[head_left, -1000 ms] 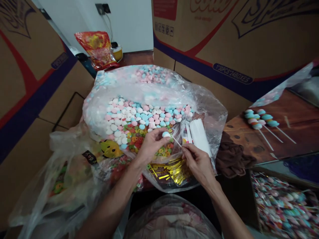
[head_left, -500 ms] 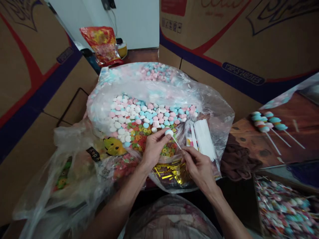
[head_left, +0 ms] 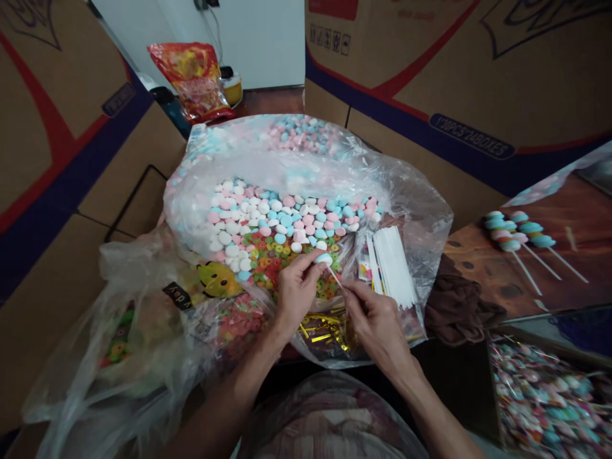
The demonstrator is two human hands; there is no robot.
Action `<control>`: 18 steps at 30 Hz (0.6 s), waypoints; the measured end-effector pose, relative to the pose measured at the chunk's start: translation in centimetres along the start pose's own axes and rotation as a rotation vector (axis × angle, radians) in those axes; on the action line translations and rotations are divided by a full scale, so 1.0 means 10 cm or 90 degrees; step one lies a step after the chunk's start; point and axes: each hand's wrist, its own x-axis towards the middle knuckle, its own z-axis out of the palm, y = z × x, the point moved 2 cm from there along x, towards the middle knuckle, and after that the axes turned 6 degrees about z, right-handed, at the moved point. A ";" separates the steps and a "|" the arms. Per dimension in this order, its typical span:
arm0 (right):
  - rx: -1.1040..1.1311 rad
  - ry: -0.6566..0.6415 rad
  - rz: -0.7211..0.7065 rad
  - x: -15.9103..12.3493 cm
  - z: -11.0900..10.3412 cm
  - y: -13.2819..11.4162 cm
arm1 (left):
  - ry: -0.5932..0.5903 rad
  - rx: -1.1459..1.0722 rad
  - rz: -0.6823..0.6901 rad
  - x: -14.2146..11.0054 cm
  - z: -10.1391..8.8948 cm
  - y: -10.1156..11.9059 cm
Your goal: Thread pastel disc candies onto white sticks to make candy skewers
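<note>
The left hand [head_left: 297, 287] pinches a white-and-blue candy [head_left: 324, 259] between thumb and fingers, its grip narrow, while the right hand [head_left: 377, 315], also closed in a pinch, holds the lower end of a thin white stick [head_left: 334, 275]. The candy sits right at the left fingertips, at the upper end of the stick, which slants down to the right hand. Just beyond and below the 2 hands lie ring-shaped gummies [head_left: 268, 271] in orange, green and yellow, with gold strips [head_left: 329, 328] near the right hand. Farther out, loose candies [head_left: 287, 220] in pink, blue and white spread in front of a large clear plastic bag [head_left: 406, 185]. A bundle of white sticks [head_left: 394, 271] rests just beyond the right hand, and a yellow smiling-face shape [head_left: 218, 280] shows to the left of the gummies, beside a translucent bag [head_left: 157, 338]. To the right, a brown cloth [head_left: 459, 309] lies by the wooden tabletop [head_left: 478, 274], where candy skewers [head_left: 520, 234] with 3 visible white sticks lie side by side, well apart from the hands. Below them, an open box [head_left: 495, 395] holds wrapped candies [head_left: 549, 401]. At the back, a red-and-yellow packet [head_left: 196, 83] stands near a yellow container [head_left: 232, 90], and 2 large cardboard cartons, a left carton [head_left: 29, 210] and a right carton [head_left: 430, 95], flank the scene.
</note>
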 end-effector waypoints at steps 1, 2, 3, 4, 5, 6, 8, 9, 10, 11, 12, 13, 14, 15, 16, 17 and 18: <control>0.008 -0.004 0.009 -0.01 0.02 -0.01 | -0.003 0.029 0.028 -0.02 0.00 0.01; 0.017 -0.004 0.015 -0.01 0.05 -0.01 | -0.006 0.055 0.053 -0.03 -0.01 0.01; 0.024 -0.005 0.021 -0.01 0.07 -0.02 | -0.007 0.078 0.076 -0.05 -0.01 0.02; 0.030 -0.004 0.027 -0.01 0.10 -0.03 | -0.009 0.096 0.095 -0.06 -0.01 0.03; 0.037 -0.003 0.035 -0.01 0.13 -0.03 | -0.013 0.111 0.112 -0.07 -0.01 0.05; 0.047 -0.002 0.044 0.00 0.15 -0.04 | -0.021 0.126 0.128 -0.09 -0.01 0.07; 0.078 0.000 0.061 0.04 0.17 -0.04 | -0.055 0.153 0.156 -0.12 0.03 0.12; 0.092 0.006 0.069 0.06 0.17 -0.03 | -0.080 0.163 0.165 -0.14 0.05 0.15; 0.100 0.016 0.074 0.08 0.15 -0.01 | -0.105 0.169 0.170 -0.16 0.08 0.17; 0.102 0.028 0.079 0.11 0.13 0.02 | -0.132 0.170 0.170 -0.17 0.12 0.19; 0.099 0.042 0.082 0.13 0.10 0.05 | -0.158 0.168 0.169 -0.17 0.15 0.21; 0.091 0.055 0.086 0.15 0.07 0.09 | -0.182 0.168 0.167 -0.16 0.18 0.22; 0.080 0.066 0.091 0.16 0.02 0.13 | -0.199 0.175 0.166 -0.14 0.20 0.22; 0.067 0.076 0.097 0.16 -0.03 0.17 | -0.209 0.196 0.166 -0.11 0.22 0.21; 0.049 0.083 0.105 0.16 -0.08 0.21 | -0.217 0.233 0.169 -0.06 0.24 0.20; 0.027 0.091 0.113 0.15 -0.13 0.25 | -0.224 0.289 0.174 -0.02 0.26 0.19; 0.005 0.096 0.121 0.14 -0.17 0.27 | -0.234 0.357 0.179 0.03 0.27 0.17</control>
